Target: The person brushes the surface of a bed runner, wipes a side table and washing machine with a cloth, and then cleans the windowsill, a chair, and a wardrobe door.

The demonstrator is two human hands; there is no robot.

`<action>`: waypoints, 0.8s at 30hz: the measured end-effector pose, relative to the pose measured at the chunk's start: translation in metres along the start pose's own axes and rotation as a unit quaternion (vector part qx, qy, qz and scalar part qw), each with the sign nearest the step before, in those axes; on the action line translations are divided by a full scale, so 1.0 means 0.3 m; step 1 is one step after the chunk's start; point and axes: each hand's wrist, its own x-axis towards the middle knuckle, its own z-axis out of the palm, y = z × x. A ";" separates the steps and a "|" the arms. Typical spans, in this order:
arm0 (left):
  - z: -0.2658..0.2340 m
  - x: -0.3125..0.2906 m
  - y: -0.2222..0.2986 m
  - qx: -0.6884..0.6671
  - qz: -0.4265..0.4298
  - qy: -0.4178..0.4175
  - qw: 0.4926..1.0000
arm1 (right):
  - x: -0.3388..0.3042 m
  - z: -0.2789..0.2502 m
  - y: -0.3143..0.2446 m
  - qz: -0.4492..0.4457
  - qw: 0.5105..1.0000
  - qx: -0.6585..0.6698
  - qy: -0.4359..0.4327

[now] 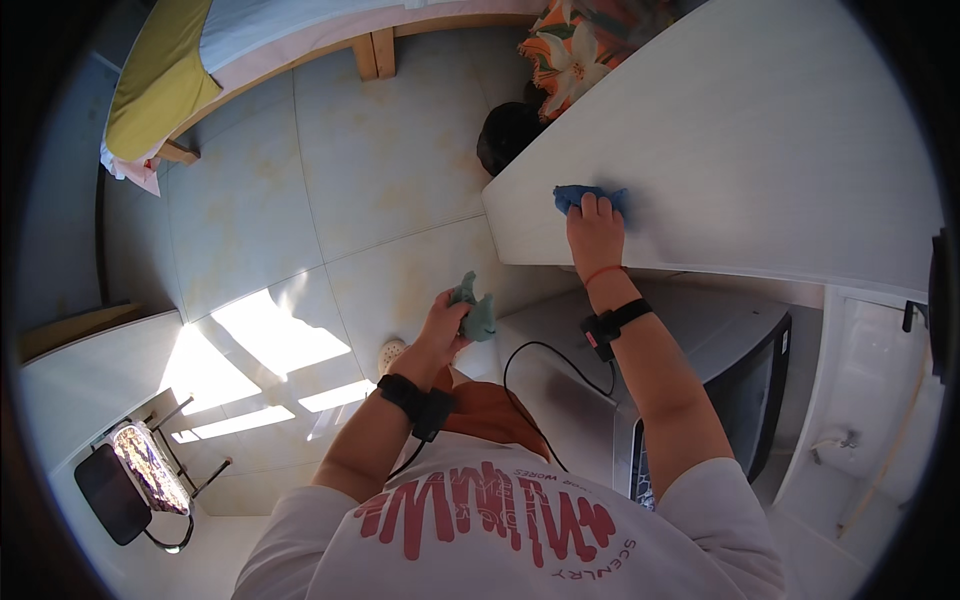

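My right hand (596, 232) presses a bunched blue cloth (588, 196) onto the white tabletop (760, 150), close to its left end. The fingers are curled over the cloth. Lower and to the left, my left hand (441, 325) grips a crumpled green cloth (480, 316) in the air in front of my body, off the table. Each wrist wears a black strapped device, and a thin red band circles the right wrist.
A grey boxy appliance (560, 330) stands below the table edge, near my right forearm. A black cable (520, 350) loops beside it. Beyond the table's left corner are a round black object (505, 138) and flowered orange fabric (570, 60). A bed (300, 35) and a chair (125, 490) stand leftward.
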 end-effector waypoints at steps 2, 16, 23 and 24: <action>0.044 0.041 0.023 -0.011 -0.004 -0.011 1.000 | -0.040 0.088 0.074 -0.055 0.998 -0.018 -0.014; -0.175 0.280 0.220 0.022 -0.081 -0.007 0.996 | 0.318 0.375 -0.064 -0.043 0.999 0.022 0.008; -0.104 0.284 0.367 0.091 -0.098 -0.021 0.991 | 0.033 0.470 -0.131 -0.058 0.938 -0.008 -0.341; -0.100 0.287 0.374 0.113 -0.109 -0.032 0.987 | -0.026 0.428 -0.121 -0.084 0.911 -0.011 -0.404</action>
